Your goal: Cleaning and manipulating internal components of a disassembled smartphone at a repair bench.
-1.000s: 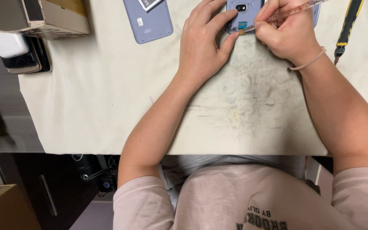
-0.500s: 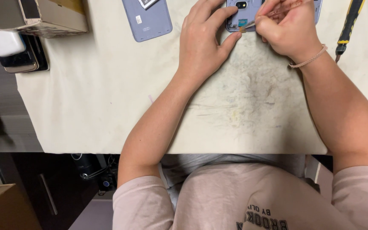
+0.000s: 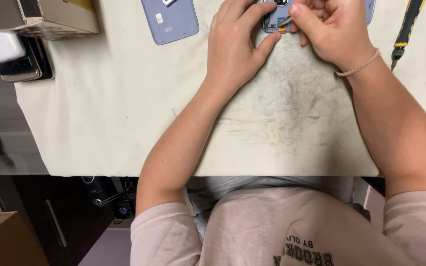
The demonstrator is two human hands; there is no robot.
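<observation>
An opened blue-grey phone (image 3: pixel 273 18) lies at the top edge of the view on a stained cream cloth (image 3: pixel 124 108). My left hand (image 3: pixel 235 47) rests on the cloth and pinches the phone's lower left corner between thumb and fingers. My right hand (image 3: pixel 329 32) grips a thin tool whose tip (image 3: pixel 284 22) touches the phone's inside near a small orange part. Both hands cover most of the phone. A loose blue-grey back cover (image 3: pixel 169 20) lies flat to the left of my left hand.
A yellow-and-black screwdriver (image 3: pixel 406 27) lies at the far right of the cloth. A cardboard box (image 3: pixel 40 17) and stacked phones with a white device (image 3: pixel 13 56) stand at the upper left. Below the table edge are dark cabinets and cables (image 3: pixel 107 197).
The view has shifted so the phone sits higher in frame. My right hand has tilted and drawn in over the phone, hiding more of the thin tool.
</observation>
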